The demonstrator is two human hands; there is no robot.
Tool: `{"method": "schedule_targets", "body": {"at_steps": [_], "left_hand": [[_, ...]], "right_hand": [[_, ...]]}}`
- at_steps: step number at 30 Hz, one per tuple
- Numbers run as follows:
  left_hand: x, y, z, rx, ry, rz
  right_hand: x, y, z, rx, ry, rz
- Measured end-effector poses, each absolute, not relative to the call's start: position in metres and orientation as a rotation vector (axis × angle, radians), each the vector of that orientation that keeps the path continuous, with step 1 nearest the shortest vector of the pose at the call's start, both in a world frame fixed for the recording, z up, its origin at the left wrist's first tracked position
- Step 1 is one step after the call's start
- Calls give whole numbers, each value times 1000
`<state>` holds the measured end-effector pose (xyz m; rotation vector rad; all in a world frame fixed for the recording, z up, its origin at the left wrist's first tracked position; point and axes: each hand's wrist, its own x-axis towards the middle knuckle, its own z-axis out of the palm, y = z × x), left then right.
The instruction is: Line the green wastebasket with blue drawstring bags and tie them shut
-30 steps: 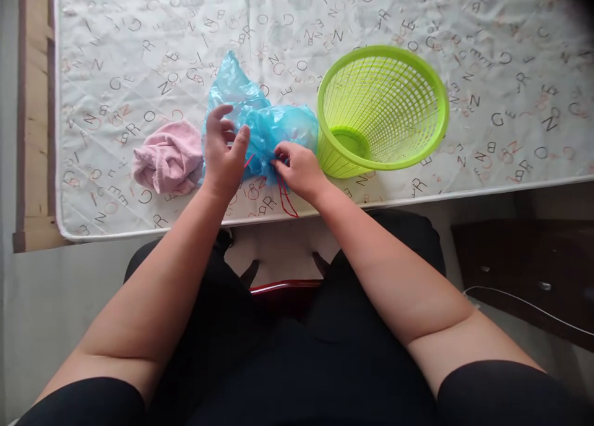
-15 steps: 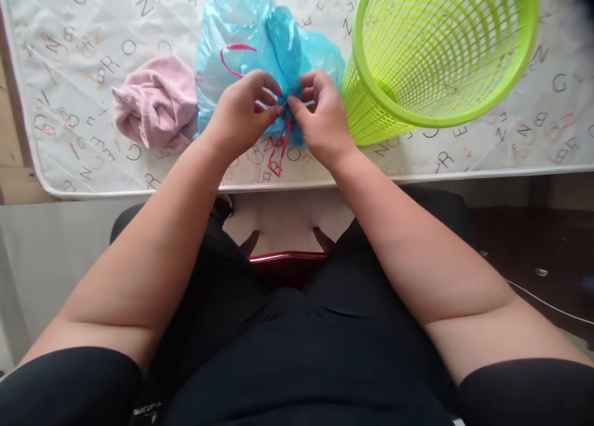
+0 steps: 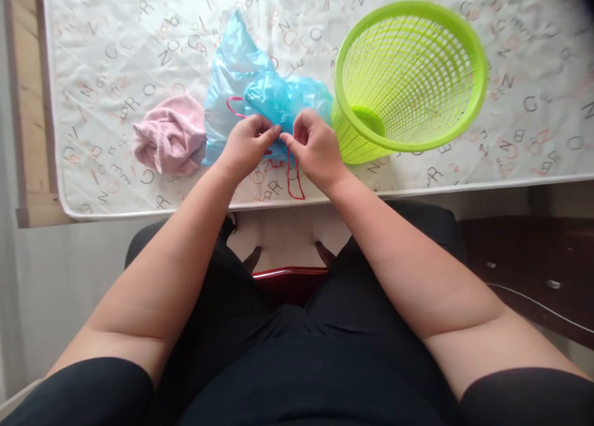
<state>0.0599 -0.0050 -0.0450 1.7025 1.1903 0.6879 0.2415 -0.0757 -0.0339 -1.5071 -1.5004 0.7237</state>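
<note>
A light-blue plastic bag (image 3: 232, 61) lies on the letter-print mattress, gathered at its neck. Its thin red drawstring (image 3: 297, 196) hangs from the neck in a long loop, and another red piece curves over the left part of the bag. My left hand (image 3: 250, 143) pinches the drawstring at the gathered neck, thumb against forefinger. Right beside it, my right hand (image 3: 316, 146) is closed in a pinch on the same drawstring, the loop hanging below its thumb. The fingertips nearly meet and partly hide the spot they grip.
A pink cloth (image 3: 169, 135) lies crumpled left of the bag. To the right, a lime-green mesh basket (image 3: 411, 146) stands close to the bag. The white mattress (image 3: 116, 191) has its near edge just before my lap. A wooden frame (image 3: 34, 104) runs along its left side.
The view has shifted, so the mattress and its things appear lower and smaller. The bag's gathered top has sunk and leans left. My hands stay at the neck; the red loop hangs further right.
</note>
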Motion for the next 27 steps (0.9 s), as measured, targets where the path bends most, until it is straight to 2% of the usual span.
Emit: {"method": "schedule_targets", "body": {"at_steps": [14,23,27], "left_hand": [[59,2,-78,1756,1105,759],[56,1,-60,1819,1276,873],[62,-5,-52,1710,1213,732]], "right_hand": [[246,-70,-45,-1504,-1439,996],[246,-67,-49,-1572,-1369,864],[247,-67,-46,-1557,-1344,839]]}}
